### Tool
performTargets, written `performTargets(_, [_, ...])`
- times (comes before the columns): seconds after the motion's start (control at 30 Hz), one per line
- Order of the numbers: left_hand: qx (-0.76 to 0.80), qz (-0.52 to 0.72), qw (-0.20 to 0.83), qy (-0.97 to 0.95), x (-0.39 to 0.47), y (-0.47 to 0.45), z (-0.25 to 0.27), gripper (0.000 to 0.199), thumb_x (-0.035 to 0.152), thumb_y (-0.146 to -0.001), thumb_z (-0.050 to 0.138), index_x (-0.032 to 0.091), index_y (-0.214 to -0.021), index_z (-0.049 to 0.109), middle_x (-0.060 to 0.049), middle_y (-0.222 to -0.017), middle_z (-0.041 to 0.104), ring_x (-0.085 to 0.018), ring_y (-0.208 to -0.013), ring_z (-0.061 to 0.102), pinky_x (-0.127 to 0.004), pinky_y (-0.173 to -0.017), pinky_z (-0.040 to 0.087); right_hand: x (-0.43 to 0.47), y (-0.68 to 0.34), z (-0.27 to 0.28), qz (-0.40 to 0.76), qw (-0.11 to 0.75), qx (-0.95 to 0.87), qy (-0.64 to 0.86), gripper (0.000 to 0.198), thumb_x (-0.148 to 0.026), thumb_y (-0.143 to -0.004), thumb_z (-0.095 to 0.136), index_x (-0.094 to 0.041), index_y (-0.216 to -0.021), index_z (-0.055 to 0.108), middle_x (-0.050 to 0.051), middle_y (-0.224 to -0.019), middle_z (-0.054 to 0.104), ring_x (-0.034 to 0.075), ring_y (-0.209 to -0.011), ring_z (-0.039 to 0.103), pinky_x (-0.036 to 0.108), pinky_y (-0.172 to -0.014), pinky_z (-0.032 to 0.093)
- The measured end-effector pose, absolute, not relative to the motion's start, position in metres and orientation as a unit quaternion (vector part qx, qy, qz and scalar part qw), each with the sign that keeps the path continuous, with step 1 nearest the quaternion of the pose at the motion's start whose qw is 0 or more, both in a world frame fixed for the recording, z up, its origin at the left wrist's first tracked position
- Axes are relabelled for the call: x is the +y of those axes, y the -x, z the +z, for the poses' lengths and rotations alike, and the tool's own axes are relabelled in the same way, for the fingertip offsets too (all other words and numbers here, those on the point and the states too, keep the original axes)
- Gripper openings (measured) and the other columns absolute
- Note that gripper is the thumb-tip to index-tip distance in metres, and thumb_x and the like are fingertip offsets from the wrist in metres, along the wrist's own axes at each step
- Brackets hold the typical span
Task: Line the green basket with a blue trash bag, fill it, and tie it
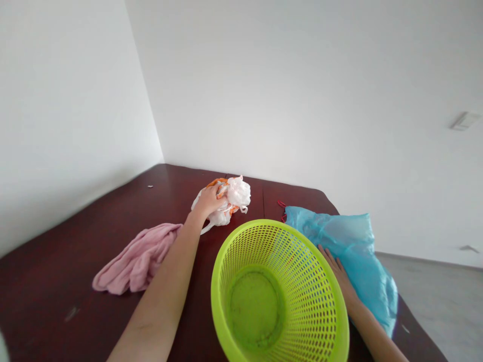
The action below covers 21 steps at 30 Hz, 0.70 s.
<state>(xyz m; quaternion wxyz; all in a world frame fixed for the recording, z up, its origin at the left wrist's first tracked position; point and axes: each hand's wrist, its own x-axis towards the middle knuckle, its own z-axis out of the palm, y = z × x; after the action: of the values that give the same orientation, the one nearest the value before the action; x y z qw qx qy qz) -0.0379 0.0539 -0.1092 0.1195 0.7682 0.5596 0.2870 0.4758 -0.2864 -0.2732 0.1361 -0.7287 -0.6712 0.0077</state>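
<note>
My left hand [211, 200] reaches to a crumpled bundle of white and orange plastic bags [239, 191], its fingers curled over the left part of it. A lime-green plastic basket [256, 306] with slotted walls stands in front of me, tilted so that its bare inside shows. At its right side is my right hand [341, 274], fingers stretched out and partly hidden by the basket's rim. Those fingers lie against a light-blue drawstring bag [362, 251] with red cords. Whether they also touch the basket I cannot tell.
A pink cloth [141, 259] lies rumpled on the dark red-brown table [113, 211], left of my left forearm. White walls [264, 90] rise behind and to the left of the table. Beyond its right edge, a grey floor [433, 286] shows.
</note>
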Motion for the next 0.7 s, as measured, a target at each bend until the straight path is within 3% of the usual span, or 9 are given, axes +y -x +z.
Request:
performTargets(0.13, [0.55, 0.235, 0.107, -0.794, 0.048, 0.019, -0.116, 0.06, 0.058, -0.104, 0.074, 0.024, -0.154, 0.077, -0.019, -0.165, 0.074, -0.043, -0.158, 0.063, -0.053, -0.133, 0.05, -0.287, -0.471, -0.27, 0.0, 0.138, -0.673, 0.727, 0.078, -0.044, -0.107, 0.061, -0.033, -0.185, 0.058, 0.017, -0.194, 0.048, 0.052, -0.181, 0.042, 0.083, -0.143, 0.035])
performTargets(0.23, [0.557, 0.201, 0.109, -0.798, 0.036, 0.0, -0.124, 0.072, 0.069, -0.101, 0.077, 0.023, -0.156, 0.076, -0.026, -0.171, 0.068, -0.054, -0.162, 0.056, -0.07, -0.134, 0.045, -0.287, -0.468, -0.265, -0.025, 0.158, -0.679, 0.717, 0.069, -0.041, -0.108, 0.065, -0.041, -0.177, 0.068, 0.012, -0.19, 0.056, 0.051, -0.176, 0.05, 0.078, -0.14, 0.046])
performTargets(0.3, [0.559, 0.194, 0.103, -0.8, 0.027, -0.011, -0.127, 0.077, 0.072, -0.093, 0.086, 0.022, -0.151, 0.08, -0.031, -0.171, 0.065, -0.062, -0.162, 0.052, -0.085, -0.134, 0.035, -0.287, -0.467, -0.262, -0.041, 0.171, -0.683, 0.709, 0.063, -0.04, -0.108, 0.069, -0.047, -0.17, 0.074, 0.008, -0.186, 0.061, 0.05, -0.174, 0.055, 0.071, -0.137, 0.053])
performTargets(0.4, [0.551, 0.211, 0.072, -0.804, 0.015, -0.023, -0.125, 0.058, 0.061, -0.096, 0.088, 0.021, -0.138, 0.086, -0.032, -0.166, 0.067, -0.064, -0.165, 0.046, -0.091, -0.139, 0.009, -0.286, -0.465, -0.255, -0.036, 0.161, -0.697, 0.698, 0.062, -0.04, -0.109, 0.068, -0.044, -0.171, 0.074, 0.01, -0.186, 0.061, 0.049, -0.174, 0.055, 0.077, -0.136, 0.052])
performTargets(0.47, [0.541, 0.24, 0.046, -0.805, 0.009, -0.029, -0.118, 0.041, 0.053, -0.107, 0.078, 0.02, -0.131, 0.088, -0.03, -0.158, 0.071, -0.059, -0.163, 0.048, -0.087, -0.142, 0.002, -0.285, -0.463, -0.251, -0.023, 0.149, -0.705, 0.693, 0.063, -0.041, -0.112, 0.065, -0.042, -0.174, 0.07, 0.011, -0.189, 0.057, 0.047, -0.176, 0.052, 0.081, -0.138, 0.047])
performTargets(0.57, [0.525, 0.285, 0.017, -0.802, 0.002, -0.039, -0.106, 0.039, 0.049, -0.115, 0.068, 0.021, -0.135, 0.088, -0.027, -0.152, 0.072, -0.053, -0.154, 0.054, -0.083, -0.143, 0.013, -0.283, -0.46, -0.243, 0.002, 0.144, -0.713, 0.687, 0.063, -0.042, -0.116, 0.063, -0.043, -0.179, 0.064, 0.009, -0.194, 0.05, 0.044, -0.179, 0.048, 0.078, -0.143, 0.04])
performTargets(0.7, [0.486, 0.328, 0.01, -0.81, -0.006, -0.052, -0.104, 0.044, 0.044, -0.114, 0.069, 0.029, -0.153, 0.082, -0.022, -0.163, 0.064, -0.05, -0.158, 0.053, -0.071, -0.139, 0.034, -0.281, -0.456, -0.224, 0.01, 0.174, -0.712, 0.68, 0.064, -0.049, -0.118, 0.061, -0.037, -0.182, 0.061, 0.01, -0.194, 0.049, 0.043, -0.181, 0.047, 0.074, -0.146, 0.038])
